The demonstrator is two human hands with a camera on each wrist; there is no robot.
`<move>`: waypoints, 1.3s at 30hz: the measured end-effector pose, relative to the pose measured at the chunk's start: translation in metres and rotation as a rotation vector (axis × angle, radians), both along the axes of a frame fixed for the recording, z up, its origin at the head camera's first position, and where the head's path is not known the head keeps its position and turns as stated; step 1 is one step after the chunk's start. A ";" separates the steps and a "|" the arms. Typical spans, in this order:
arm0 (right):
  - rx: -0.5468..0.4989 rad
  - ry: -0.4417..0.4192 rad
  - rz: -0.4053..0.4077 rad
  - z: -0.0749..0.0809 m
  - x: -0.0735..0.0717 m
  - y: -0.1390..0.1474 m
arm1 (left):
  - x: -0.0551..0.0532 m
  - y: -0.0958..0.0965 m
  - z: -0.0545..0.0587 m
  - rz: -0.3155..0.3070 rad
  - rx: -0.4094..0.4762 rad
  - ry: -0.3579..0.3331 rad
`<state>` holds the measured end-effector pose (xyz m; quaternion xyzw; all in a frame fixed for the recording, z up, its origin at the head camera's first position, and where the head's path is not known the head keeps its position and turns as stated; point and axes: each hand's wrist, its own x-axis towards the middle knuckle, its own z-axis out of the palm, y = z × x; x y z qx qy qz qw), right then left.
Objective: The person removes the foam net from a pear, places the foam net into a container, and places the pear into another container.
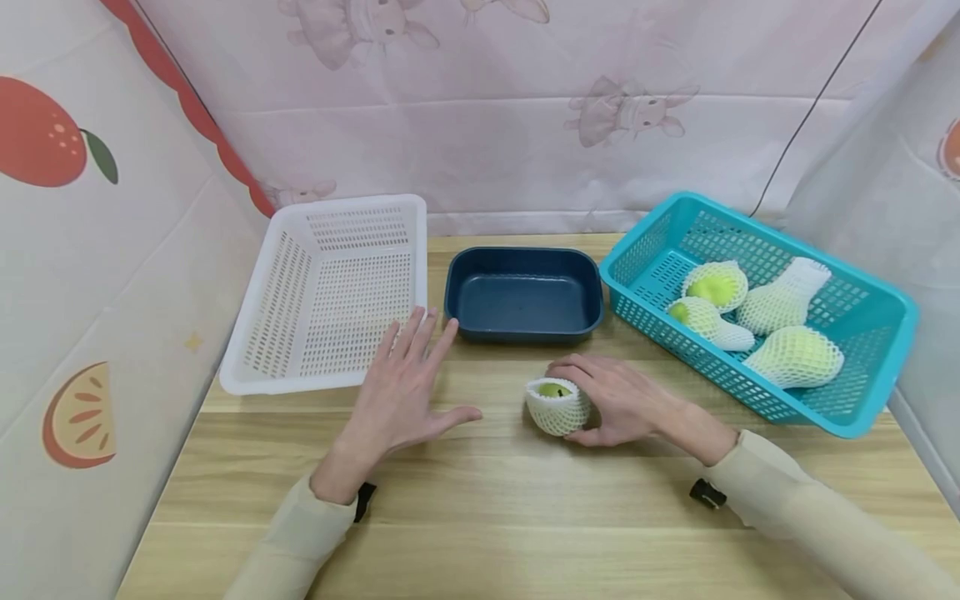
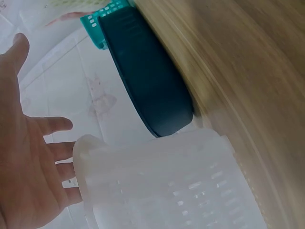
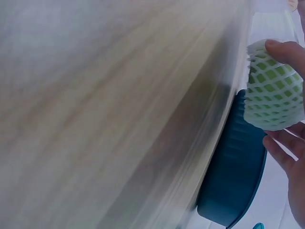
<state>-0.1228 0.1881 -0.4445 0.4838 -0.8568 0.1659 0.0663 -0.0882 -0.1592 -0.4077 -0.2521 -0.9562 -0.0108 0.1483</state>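
My right hand [image 1: 618, 400] grips a round green fruit [image 1: 555, 391] in a white foam net [image 1: 557, 415], thumb on the near side and fingers around the far side. A dark stem shows in the net's opening. In the right wrist view the netted green fruit [image 3: 274, 88] sits between thumb and fingers, close to the tabletop. My left hand [image 1: 401, 400] is spread with straight fingers and holds nothing. Its fingertips overlap the right rim of the white basket [image 1: 258, 388] in the head view and lie beside that basket's rim [image 2: 82, 167] in the left wrist view.
A dark blue rectangular bin [image 1: 525, 337] stands between the white basket and a turquoise basket [image 1: 675, 354]. Several green fruits in foam nets, one of them a netted fruit [image 1: 798, 357], lie in the turquoise basket. A curtain [image 1: 510, 167] hangs behind the wooden table [image 1: 480, 517].
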 end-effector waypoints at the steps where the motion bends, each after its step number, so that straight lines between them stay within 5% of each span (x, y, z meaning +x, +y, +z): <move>1: -0.015 0.014 0.006 0.000 0.000 0.000 | 0.000 0.000 0.000 -0.008 0.006 0.000; 13: -0.203 0.186 0.094 0.000 -0.003 -0.002 | 0.000 0.014 0.006 -0.127 0.081 0.001; 23: -0.298 0.210 0.115 0.004 -0.005 -0.007 | -0.002 0.032 0.002 -0.270 0.120 0.054; 32: -0.365 0.245 0.173 0.005 -0.007 -0.014 | -0.004 0.055 0.001 -0.324 0.064 0.150; 39: -0.425 0.270 0.210 0.002 -0.009 -0.021 | -0.003 0.066 0.001 -0.348 0.058 0.120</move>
